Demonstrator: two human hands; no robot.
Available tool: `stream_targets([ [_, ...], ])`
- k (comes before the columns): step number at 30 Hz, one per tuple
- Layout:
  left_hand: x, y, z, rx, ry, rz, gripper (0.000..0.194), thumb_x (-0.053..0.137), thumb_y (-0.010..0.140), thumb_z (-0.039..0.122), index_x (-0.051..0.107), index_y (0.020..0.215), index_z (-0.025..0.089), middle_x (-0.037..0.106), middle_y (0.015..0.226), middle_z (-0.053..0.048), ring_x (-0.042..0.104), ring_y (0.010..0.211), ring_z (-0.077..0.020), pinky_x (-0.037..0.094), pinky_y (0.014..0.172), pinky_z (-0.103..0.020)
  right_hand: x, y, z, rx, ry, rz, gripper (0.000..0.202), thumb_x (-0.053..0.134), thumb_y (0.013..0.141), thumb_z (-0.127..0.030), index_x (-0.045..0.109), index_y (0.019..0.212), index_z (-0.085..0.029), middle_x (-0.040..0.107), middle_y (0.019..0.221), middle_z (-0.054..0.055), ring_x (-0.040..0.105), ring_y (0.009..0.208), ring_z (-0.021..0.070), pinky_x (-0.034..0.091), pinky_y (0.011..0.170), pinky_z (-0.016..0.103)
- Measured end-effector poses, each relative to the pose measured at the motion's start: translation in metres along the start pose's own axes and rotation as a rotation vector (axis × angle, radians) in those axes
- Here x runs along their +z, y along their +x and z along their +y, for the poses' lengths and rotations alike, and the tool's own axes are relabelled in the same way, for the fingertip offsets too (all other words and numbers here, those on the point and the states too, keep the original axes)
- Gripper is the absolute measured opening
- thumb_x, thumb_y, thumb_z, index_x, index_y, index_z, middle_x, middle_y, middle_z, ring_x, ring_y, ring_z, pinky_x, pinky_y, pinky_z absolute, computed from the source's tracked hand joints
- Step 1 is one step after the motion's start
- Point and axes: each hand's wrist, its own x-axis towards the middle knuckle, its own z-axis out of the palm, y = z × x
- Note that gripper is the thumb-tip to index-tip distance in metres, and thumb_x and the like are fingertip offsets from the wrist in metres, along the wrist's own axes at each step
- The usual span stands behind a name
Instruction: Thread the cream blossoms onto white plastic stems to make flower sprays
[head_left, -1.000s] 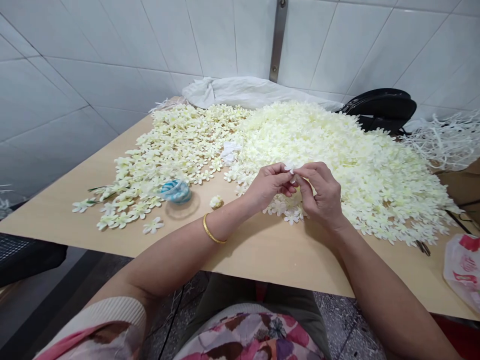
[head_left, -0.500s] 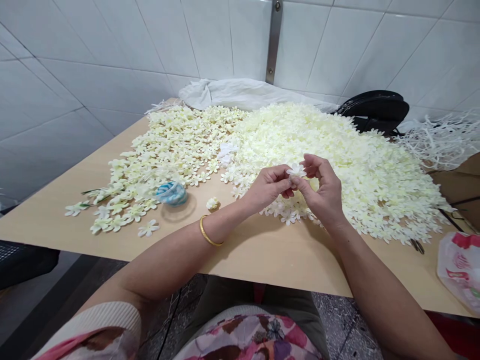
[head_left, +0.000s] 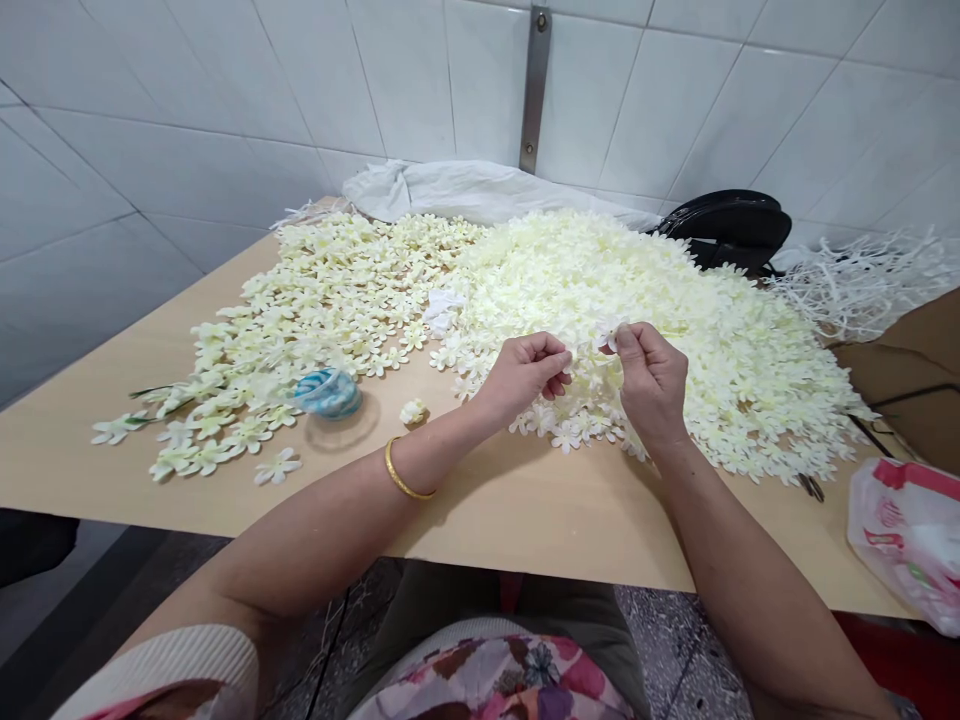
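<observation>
My right hand [head_left: 654, 385] is closed in a pinch on a small white artificial flower [head_left: 610, 341], mostly covered by the fingers. To its left, my left hand [head_left: 525, 376] is pinched too; a tiny pale bit shows at its fingertips, too small to name. A gap separates the two hands. Both are raised over the front edge of a big heap of pale yellow-white artificial flowers [head_left: 600, 265]. One little balled-up flower [head_left: 413, 411] lies on the table beyond my left forearm.
Flatter flowers [head_left: 315, 290] spread over the table's [head_left: 525, 510] left side, near a clear cup [head_left: 328, 393] with something blue and white inside. A black bag [head_left: 724, 225] and white strands [head_left: 862, 280] are at the back right. Scissor-like handles [head_left: 811, 487] and a plastic bag [head_left: 904, 535] lie right.
My hands have drawn apart from the flower they held together. It is now in my right hand, which has turned inward. The view has shifted slightly right.
</observation>
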Motion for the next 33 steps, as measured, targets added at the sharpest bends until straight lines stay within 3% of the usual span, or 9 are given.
stream_targets([
  [7, -0.003, 0.003, 0.001, -0.072, -0.107, 0.059, 0.01, 0.058, 0.076, 0.016, 0.053, 0.068, 0.013, 0.059, 0.055, 0.0, 0.054, 0.044, -0.007, 0.042, 0.046, -0.018, -0.003, 0.004, 0.006, -0.011, -0.03, 0.058, 0.015, 0.06, 0.079, -0.031, 0.059, 0.07, -0.019, 0.058, 0.069, -0.002, 0.053, 0.069, 0.0121, 0.041, 0.068, 0.027],
  [14, -0.004, 0.005, -0.001, -0.109, -0.16, 0.075, 0.011, 0.056, 0.078, 0.014, 0.053, 0.068, 0.012, 0.059, 0.055, -0.001, 0.054, 0.045, -0.0073, 0.041, 0.045, -0.018, -0.007, 0.011, 0.027, 0.074, -0.341, 0.094, 0.014, 0.056, 0.077, -0.026, 0.062, 0.066, -0.02, 0.064, 0.071, 0.002, 0.055, 0.08, 0.0192, 0.041, 0.079, 0.036],
  [17, -0.003, 0.005, -0.001, -0.102, -0.164, 0.073, 0.011, 0.056, 0.079, 0.013, 0.054, 0.068, 0.012, 0.059, 0.056, -0.001, 0.054, 0.045, -0.0075, 0.041, 0.046, -0.018, -0.008, 0.011, 0.029, -0.015, -0.493, 0.135, 0.009, 0.055, 0.077, -0.023, 0.063, 0.073, -0.02, 0.065, 0.079, 0.004, 0.053, 0.088, 0.0228, 0.039, 0.082, 0.04],
  [20, -0.002, 0.004, 0.0, -0.099, -0.169, 0.079, 0.012, 0.057, 0.079, 0.014, 0.054, 0.068, 0.012, 0.059, 0.056, -0.001, 0.054, 0.045, -0.0075, 0.042, 0.046, -0.019, -0.005, 0.007, 0.021, -0.178, -0.504, 0.166, 0.01, 0.052, 0.081, -0.023, 0.061, 0.082, -0.02, 0.064, 0.084, 0.006, 0.053, 0.088, 0.0222, 0.04, 0.08, 0.039],
  [24, -0.001, 0.004, 0.0, -0.096, -0.195, 0.094, 0.012, 0.057, 0.079, 0.013, 0.055, 0.067, 0.012, 0.059, 0.055, -0.001, 0.054, 0.045, -0.0073, 0.042, 0.048, -0.019, 0.003, -0.002, 0.008, -0.387, -0.421, 0.008, 0.009, 0.052, 0.084, -0.023, 0.061, 0.087, -0.021, 0.064, 0.082, 0.004, 0.056, 0.083, 0.0192, 0.042, 0.075, 0.034],
  [27, -0.001, 0.004, -0.001, -0.061, -0.247, 0.033, 0.016, 0.058, 0.079, 0.015, 0.056, 0.065, 0.01, 0.057, 0.055, -0.001, 0.055, 0.048, -0.0071, 0.043, 0.05, -0.019, 0.008, -0.006, 0.007, -0.45, -0.449, -0.068, 0.007, 0.055, 0.083, -0.022, 0.062, 0.085, -0.021, 0.065, 0.08, 0.004, 0.057, 0.08, 0.0184, 0.042, 0.073, 0.033],
  [33, -0.002, 0.004, -0.003, -0.064, -0.373, -0.073, 0.02, 0.064, 0.078, 0.025, 0.059, 0.069, 0.009, 0.061, 0.061, -0.003, 0.059, 0.053, -0.0089, 0.044, 0.052, -0.02, 0.008, -0.005, 0.011, -0.486, -0.45, -0.069, 0.011, 0.053, 0.085, -0.019, 0.062, 0.08, -0.02, 0.066, 0.072, 0.003, 0.058, 0.073, 0.0163, 0.043, 0.068, 0.03],
])
